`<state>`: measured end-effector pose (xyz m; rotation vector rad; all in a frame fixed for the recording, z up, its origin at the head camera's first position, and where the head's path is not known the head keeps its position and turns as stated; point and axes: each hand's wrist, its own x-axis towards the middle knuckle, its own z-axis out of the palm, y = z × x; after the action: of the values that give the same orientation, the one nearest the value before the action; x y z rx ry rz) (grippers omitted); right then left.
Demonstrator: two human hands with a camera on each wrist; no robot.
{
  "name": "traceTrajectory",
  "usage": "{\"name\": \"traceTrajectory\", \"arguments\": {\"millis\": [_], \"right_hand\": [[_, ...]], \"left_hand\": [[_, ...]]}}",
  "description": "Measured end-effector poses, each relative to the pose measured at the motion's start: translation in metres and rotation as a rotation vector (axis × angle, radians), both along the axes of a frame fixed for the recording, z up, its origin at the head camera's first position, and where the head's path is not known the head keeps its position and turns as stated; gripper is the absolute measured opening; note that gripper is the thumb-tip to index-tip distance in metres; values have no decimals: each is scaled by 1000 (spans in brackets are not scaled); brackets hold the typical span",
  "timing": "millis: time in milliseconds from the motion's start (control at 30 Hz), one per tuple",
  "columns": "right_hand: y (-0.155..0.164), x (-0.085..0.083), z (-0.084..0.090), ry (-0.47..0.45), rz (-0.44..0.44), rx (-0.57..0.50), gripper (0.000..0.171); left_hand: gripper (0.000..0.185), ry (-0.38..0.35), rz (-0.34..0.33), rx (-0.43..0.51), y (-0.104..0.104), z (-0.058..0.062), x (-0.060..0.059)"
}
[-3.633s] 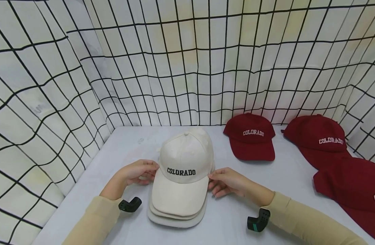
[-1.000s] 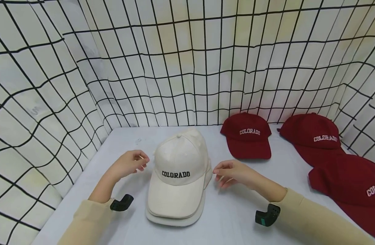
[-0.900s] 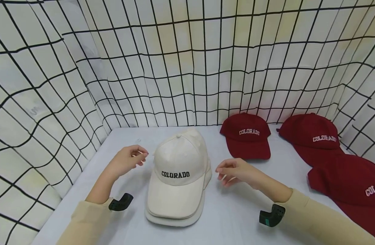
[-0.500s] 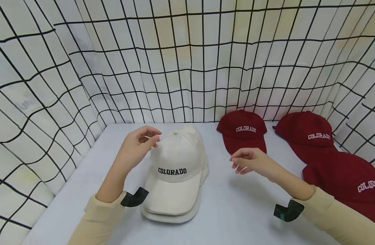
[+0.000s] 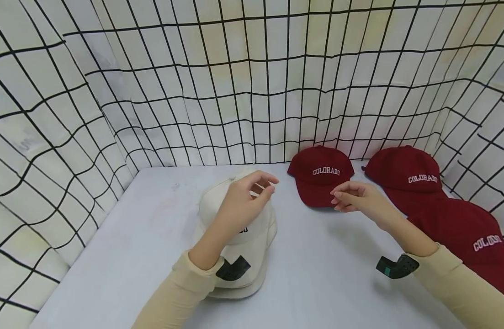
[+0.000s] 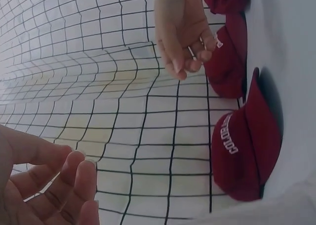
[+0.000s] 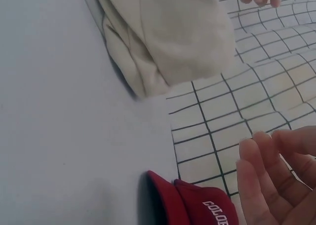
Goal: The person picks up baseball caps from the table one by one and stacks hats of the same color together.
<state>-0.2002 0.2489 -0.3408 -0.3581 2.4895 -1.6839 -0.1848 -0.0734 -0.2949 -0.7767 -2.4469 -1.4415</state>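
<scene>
A stack of cream baseball caps [image 5: 212, 203] with black lettering lies on the table, brims towards me. My left hand [image 5: 245, 201] hovers over it, fingers loosely bent and holding nothing, and hides most of the lettering. A dark red baseball cap [image 5: 317, 183] marked COLORADO sits near the back netting. My right hand [image 5: 363, 203], also holding nothing, hovers at the right of its brim, overlapping it in the head view. In the left wrist view the red cap [image 6: 242, 156] is beyond my left fingers [image 6: 86, 180]. The right wrist view shows the cream stack [image 7: 182, 42] from its side.
Two more red caps stand at the right, one at the back [image 5: 404, 171] and one nearer [image 5: 457, 228], overlapping in view. Black grid netting [image 5: 268, 109] over white sheeting encloses the back and sides of the white table [image 5: 309, 283].
At first both hands held the cream stack's sides. They let go, rose and moved right: the left across the stack, the right to the red cap's brim. The head view shifted slightly.
</scene>
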Motion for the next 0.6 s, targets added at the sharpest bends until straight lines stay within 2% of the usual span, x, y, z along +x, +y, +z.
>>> {"name": "traceTrajectory", "arguments": {"millis": [233,333,467,600], "right_hand": [[9,-8,2,70,-81,11,37],[14,-12,-1,94,-101,15,36],[25,-21,-5,99,-127,-8,30],[36,-33,-10,69,-172,-25,30]], "left_hand": [[13,-53,-90,66,38,-3,-8],[13,-94,-103,121,51,-7,-14],[13,-227,-67,242,71,-21,-26],[15,-373,13,340,91,-38,-42]]}}
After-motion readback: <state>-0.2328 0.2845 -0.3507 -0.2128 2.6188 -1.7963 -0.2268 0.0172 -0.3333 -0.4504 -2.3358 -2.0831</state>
